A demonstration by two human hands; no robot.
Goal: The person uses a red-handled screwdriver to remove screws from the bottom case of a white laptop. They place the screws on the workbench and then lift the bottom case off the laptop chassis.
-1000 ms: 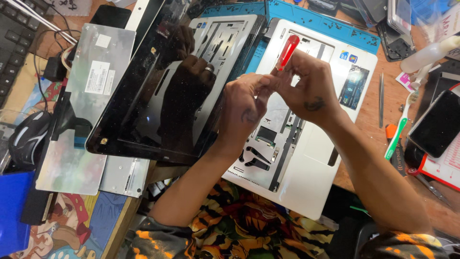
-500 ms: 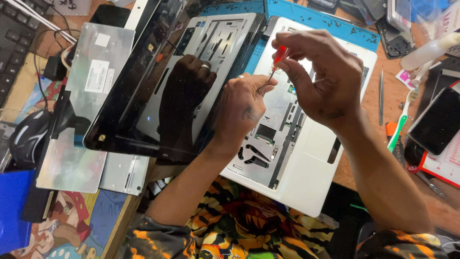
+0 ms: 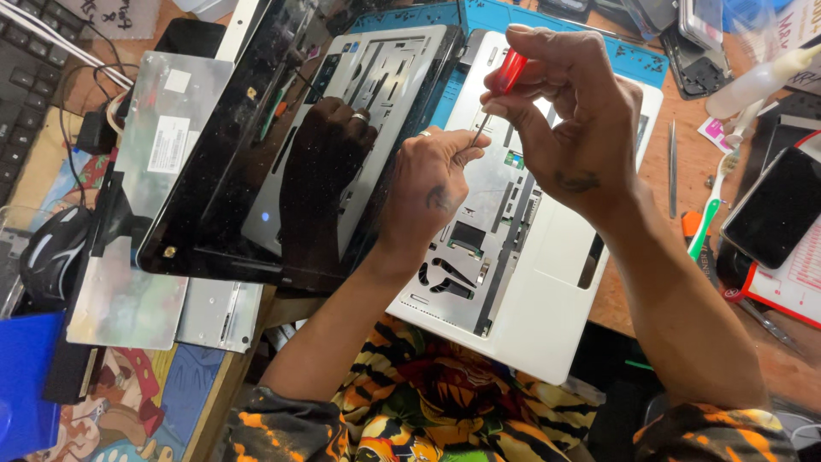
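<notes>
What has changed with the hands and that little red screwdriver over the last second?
The right hand rolled over the red-handled screwdriver, which went from sticking up above the fingers to tip-down on the white laptop shell. The left hand opened slightly and now pinches the shaft near the tip. The black screen panel and the tweezers stayed put.

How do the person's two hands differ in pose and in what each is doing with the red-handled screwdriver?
The right hand is raised and pinches the red-handled screwdriver by its handle; the left hand sits lower, fingertips at the thin shaft near the tip. The left hand rests on the silver laptop palmrest; the right hand hovers above it. The left hand wears a ring; none shows on the right. Both close around the same tool.
</notes>
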